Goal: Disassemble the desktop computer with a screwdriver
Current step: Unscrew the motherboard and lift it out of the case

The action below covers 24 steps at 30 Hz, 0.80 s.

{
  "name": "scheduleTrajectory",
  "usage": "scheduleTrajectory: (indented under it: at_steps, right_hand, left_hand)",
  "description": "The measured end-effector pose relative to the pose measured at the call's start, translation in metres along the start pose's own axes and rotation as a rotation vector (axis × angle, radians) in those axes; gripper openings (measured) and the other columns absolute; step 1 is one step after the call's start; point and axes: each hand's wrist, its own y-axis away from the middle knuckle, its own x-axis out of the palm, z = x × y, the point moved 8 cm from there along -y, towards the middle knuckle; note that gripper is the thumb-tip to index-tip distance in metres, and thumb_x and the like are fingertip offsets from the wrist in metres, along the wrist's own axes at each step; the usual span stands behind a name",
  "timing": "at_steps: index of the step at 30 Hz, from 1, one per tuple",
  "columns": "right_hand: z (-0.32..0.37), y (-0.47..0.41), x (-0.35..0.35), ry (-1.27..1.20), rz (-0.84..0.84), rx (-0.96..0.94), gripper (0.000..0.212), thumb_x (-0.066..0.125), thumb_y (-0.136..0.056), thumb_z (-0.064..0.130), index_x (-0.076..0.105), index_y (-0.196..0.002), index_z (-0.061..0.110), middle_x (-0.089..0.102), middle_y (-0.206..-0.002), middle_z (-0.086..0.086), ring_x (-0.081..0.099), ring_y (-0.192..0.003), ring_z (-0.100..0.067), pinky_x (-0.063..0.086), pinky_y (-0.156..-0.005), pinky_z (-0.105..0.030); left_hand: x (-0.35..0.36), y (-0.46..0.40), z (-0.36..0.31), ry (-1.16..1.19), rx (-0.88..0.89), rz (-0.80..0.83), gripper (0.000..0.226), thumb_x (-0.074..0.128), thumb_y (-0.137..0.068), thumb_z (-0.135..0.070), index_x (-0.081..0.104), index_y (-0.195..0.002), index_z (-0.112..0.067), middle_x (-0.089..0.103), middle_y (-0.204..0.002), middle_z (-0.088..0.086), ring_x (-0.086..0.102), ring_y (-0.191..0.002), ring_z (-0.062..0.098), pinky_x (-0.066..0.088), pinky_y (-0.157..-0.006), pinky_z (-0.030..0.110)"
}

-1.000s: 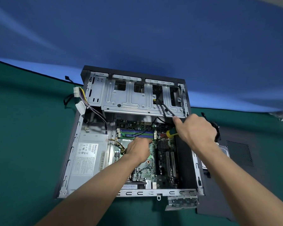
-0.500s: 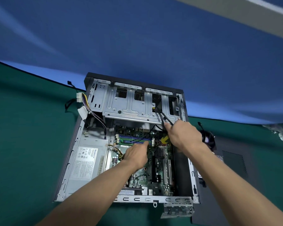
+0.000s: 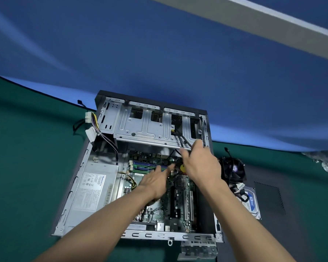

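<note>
Gripping a mostly hidden yellow screwdriver (image 3: 182,168), right hand (image 3: 203,165); left hand (image 3: 155,181) blurred, fingers outstretched.

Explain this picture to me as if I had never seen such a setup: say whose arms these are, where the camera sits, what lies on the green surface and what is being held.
The camera sits on a person's head and looks forward and down, so the two bare arms coming in from the bottom are that person's own. On the green surface lies an opened desktop computer case with its side off. Inside you see the green motherboard, the grey power supply box and a metal drive cage. To the right, outside the case, lie a black fan, a hard drive and a dark side panel.

The right hand holds a screwdriver, of which only the yellow handle end shows. The left hand reaches over the motherboard with fingers stretched out, holding nothing that can be seen.
</note>
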Motion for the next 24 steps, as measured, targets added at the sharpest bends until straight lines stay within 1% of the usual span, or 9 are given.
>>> scheduleTrajectory:
  at_steps: [2, 5, 9, 11, 14, 17, 19, 21, 24]
  right_hand:
    - [-0.005, 0.001, -0.001, -0.070, -0.008, 0.002, 0.032, 0.044, -0.097, 0.027, 0.037, -0.121, 0.007, 0.047, -0.122, -0.017, 0.055, -0.100, -0.037, 0.041, -0.074, -0.036]
    - [-0.009, 0.001, -0.001, -0.113, 0.039, -0.038, 0.037, 0.056, -0.091, 0.023, 0.038, -0.121, 0.009, 0.044, -0.125, -0.014, 0.051, -0.106, -0.035, 0.045, -0.087, -0.039]
    - [-0.013, 0.000, 0.000, -0.127, 0.057, -0.076, 0.027, 0.042, -0.098, 0.030, 0.037, -0.116, 0.010, 0.052, -0.117, -0.015, 0.056, -0.095, -0.036, 0.043, -0.075, -0.038]
    - [-0.013, 0.000, -0.001, -0.150, 0.072, -0.105, 0.028, 0.045, -0.095, 0.021, 0.034, -0.119, 0.011, 0.047, -0.122, -0.014, 0.056, -0.096, -0.035, 0.043, -0.077, -0.039]
    - [-0.014, 0.000, -0.001, -0.134, 0.114, -0.132, 0.040, 0.049, -0.095, 0.029, 0.032, -0.127, 0.012, 0.045, -0.126, -0.013, 0.055, -0.101, -0.035, 0.043, -0.081, -0.040]
    - [-0.013, 0.002, 0.001, -0.116, 0.130, -0.168, 0.030, 0.043, -0.098, 0.024, 0.033, -0.123, 0.011, 0.048, -0.122, -0.014, 0.056, -0.097, -0.036, 0.044, -0.076, -0.038]
    - [-0.008, 0.001, 0.002, -0.111, 0.124, -0.176, 0.037, 0.053, -0.092, 0.017, 0.034, -0.124, 0.011, 0.044, -0.127, -0.011, 0.054, -0.102, -0.034, 0.042, -0.077, -0.036]
    - [-0.005, 0.003, 0.003, -0.061, 0.115, -0.164, 0.045, 0.059, -0.090, 0.019, 0.034, -0.127, 0.012, 0.043, -0.130, -0.010, 0.053, -0.108, -0.034, 0.045, -0.082, -0.038]
    - [-0.002, 0.005, 0.006, 0.001, 0.116, -0.137, 0.033, 0.045, -0.097, 0.024, 0.034, -0.125, 0.010, 0.050, -0.123, -0.014, 0.058, -0.101, -0.037, 0.045, -0.075, -0.038]
  left_hand:
    - [-0.003, -0.004, -0.003, -0.085, 0.009, -0.009, 0.098, 0.047, -0.080, 0.008, -0.004, -0.146, -0.044, 0.020, -0.148, 0.021, 0.051, -0.076, 0.016, 0.041, -0.050, 0.023]
    - [-0.002, -0.008, -0.007, -0.199, 0.008, -0.023, 0.099, 0.046, -0.081, 0.010, -0.004, -0.146, -0.045, 0.022, -0.148, 0.023, 0.052, -0.068, 0.016, 0.043, -0.049, 0.026]
    - [-0.004, -0.007, -0.008, -0.195, -0.034, -0.067, 0.094, 0.044, -0.079, 0.011, 0.005, -0.145, -0.043, 0.029, -0.145, 0.022, 0.058, -0.075, 0.020, 0.048, -0.058, 0.028]
    - [-0.006, -0.007, -0.008, -0.165, -0.046, -0.076, 0.091, 0.046, -0.080, 0.006, 0.006, -0.145, -0.044, 0.025, -0.149, 0.022, 0.062, -0.087, 0.024, 0.048, -0.067, 0.030]
    - [-0.004, -0.007, -0.003, -0.143, -0.062, -0.058, 0.085, 0.049, -0.086, -0.004, 0.004, -0.145, -0.047, 0.018, -0.153, 0.020, 0.060, -0.104, 0.028, 0.050, -0.081, 0.032]
    - [-0.002, -0.009, -0.001, -0.126, -0.055, -0.061, 0.080, 0.044, -0.088, -0.005, 0.005, -0.144, -0.047, 0.018, -0.153, 0.019, 0.060, -0.104, 0.026, 0.049, -0.088, 0.034]
    - [0.001, -0.008, 0.000, -0.130, -0.051, -0.058, 0.077, 0.044, -0.090, -0.009, 0.004, -0.145, -0.045, 0.019, -0.153, 0.018, 0.055, -0.113, 0.030, 0.046, -0.095, 0.037]
    - [0.000, -0.011, 0.001, -0.160, -0.030, -0.060, 0.068, 0.044, -0.094, -0.019, 0.007, -0.146, -0.041, 0.025, -0.150, 0.020, 0.054, -0.115, 0.034, 0.044, -0.095, 0.039]
    - [0.002, -0.015, 0.001, -0.234, 0.019, -0.075, 0.061, 0.042, -0.097, -0.030, 0.008, -0.146, -0.039, 0.033, -0.145, 0.019, 0.058, -0.107, 0.032, 0.047, -0.086, 0.037]
